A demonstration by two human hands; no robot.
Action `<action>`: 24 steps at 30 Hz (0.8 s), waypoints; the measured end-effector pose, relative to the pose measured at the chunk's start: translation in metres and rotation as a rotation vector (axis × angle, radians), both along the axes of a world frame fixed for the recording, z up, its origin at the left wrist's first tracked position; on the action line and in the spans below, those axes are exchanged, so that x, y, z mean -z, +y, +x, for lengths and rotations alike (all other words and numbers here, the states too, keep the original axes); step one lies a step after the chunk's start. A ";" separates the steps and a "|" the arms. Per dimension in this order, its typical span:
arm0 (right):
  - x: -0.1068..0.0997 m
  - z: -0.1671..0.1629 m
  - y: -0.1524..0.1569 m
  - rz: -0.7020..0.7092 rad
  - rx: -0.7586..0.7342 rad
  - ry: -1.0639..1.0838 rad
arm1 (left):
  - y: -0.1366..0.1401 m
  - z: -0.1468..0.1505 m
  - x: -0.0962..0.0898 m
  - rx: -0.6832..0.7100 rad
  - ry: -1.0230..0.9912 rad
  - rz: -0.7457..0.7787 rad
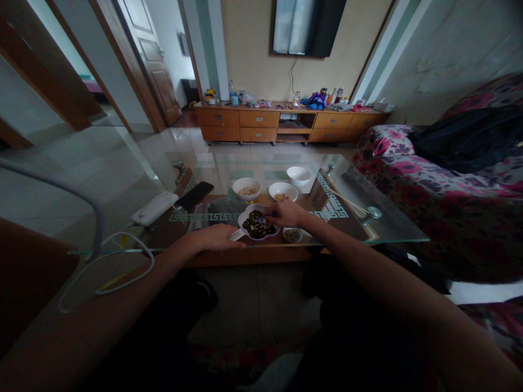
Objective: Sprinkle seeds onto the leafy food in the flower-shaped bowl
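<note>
Food (255, 224) seems to be picked through in a dish (262, 238).
It is set at the glass table's (392, 231) near edge. The handle (236, 234) is touched by the left hand (220, 237); its grip cannot be told. The right hand (285, 213) is bunched above; any pinch cannot be told. A steady dish seems needed.

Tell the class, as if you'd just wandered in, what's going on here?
A person sits at a glass table, left hand at the handle of a lobed dish of dark and green food. The right hand reaches into it; whatever its fingers pinch is too small to tell. Beyond stand three white bowls, two with pale food. A small bowl sits just right of the dish; chopsticks lie farther right.
</note>
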State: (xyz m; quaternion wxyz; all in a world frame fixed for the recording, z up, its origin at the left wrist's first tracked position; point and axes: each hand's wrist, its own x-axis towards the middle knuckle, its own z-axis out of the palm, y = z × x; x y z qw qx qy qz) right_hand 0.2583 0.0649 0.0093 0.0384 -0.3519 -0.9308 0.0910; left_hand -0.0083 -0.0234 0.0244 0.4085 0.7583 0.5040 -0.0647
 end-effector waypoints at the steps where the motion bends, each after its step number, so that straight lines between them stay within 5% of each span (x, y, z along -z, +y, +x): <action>1: 0.000 0.000 0.000 -0.004 -0.002 -0.002 | 0.001 -0.001 0.002 0.008 -0.007 0.008; 24: -0.005 -0.008 -0.006 0.001 0.003 -0.100 | 0.004 0.001 0.004 0.022 0.038 0.024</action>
